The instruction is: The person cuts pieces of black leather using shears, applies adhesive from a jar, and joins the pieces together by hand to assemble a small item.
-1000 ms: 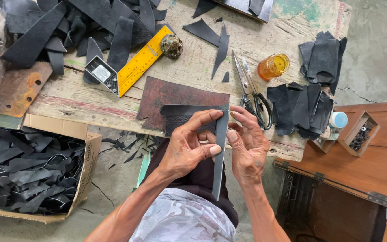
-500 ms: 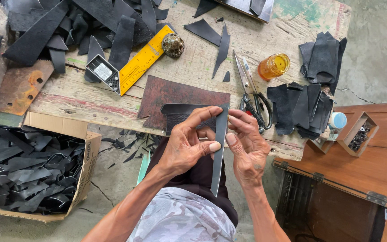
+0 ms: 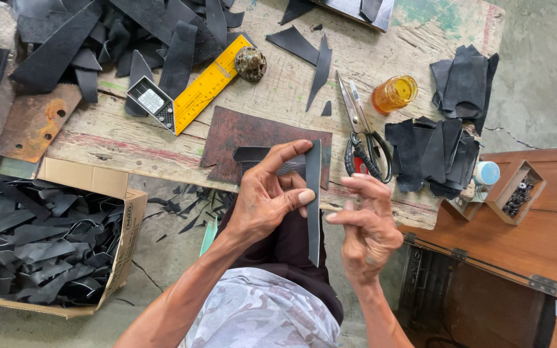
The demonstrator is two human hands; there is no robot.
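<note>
**Black strip pinched at the bench edge**

The left hand (image 3: 262, 203) pinches a long, narrow black leather strip (image 3: 314, 206) between thumb and fingers, upright just in front of the worn wooden workbench (image 3: 130, 138). The right hand (image 3: 365, 222) hovers just beside it, fingers loosely spread, holding nothing. A firm grip near the strip's middle should keep it steady. Beyond, on the workbench, lie the black-handled scissors (image 3: 362, 135).

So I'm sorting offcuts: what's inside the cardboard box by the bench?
The cardboard box holds a heap of black strips, piled to the rim. Its bottom and anything under the heap are covered.
</note>
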